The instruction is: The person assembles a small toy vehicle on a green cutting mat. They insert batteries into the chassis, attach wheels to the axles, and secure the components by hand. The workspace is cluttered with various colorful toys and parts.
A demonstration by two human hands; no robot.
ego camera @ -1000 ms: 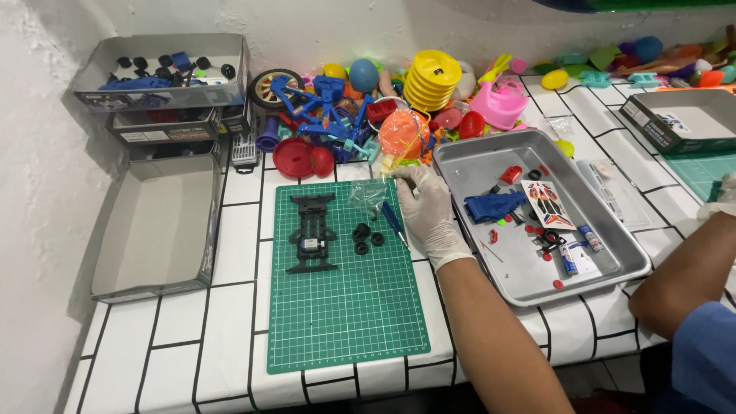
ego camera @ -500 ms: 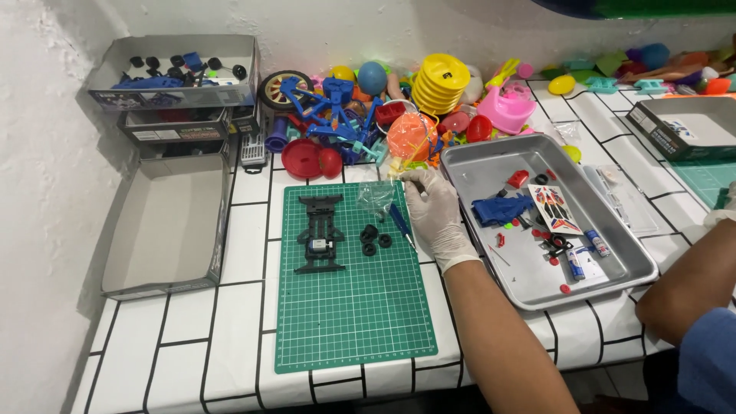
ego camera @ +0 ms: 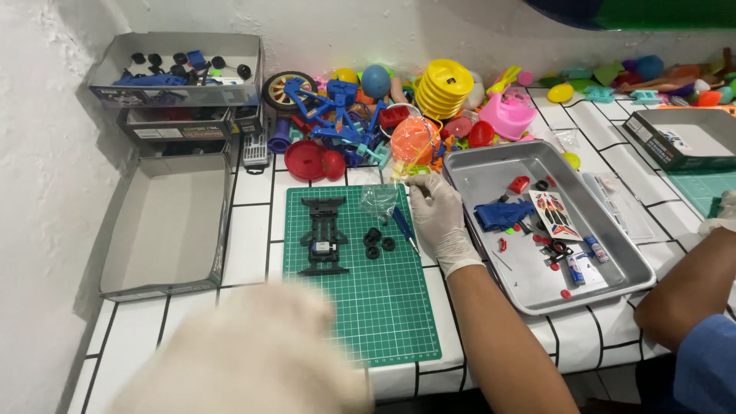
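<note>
Right hand [ego camera: 438, 218] at green mat [ego camera: 383, 307] edge, beside metal tray [ego camera: 491, 172]

The single head-worn camera is looking steeply down from above and just in front of the green gridded cutting mat [ego camera: 360, 295], facing the white wall beyond it, sitting fairly near the mat.

White tiled counter [ego camera: 253, 192]: green mat [ego camera: 368, 307], steel tray [ego camera: 491, 172].

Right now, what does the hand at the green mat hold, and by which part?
The right hand seems to pinch a small clear plastic bag by its upper right corner. For the blurred left hand, it cannot be told.
</note>
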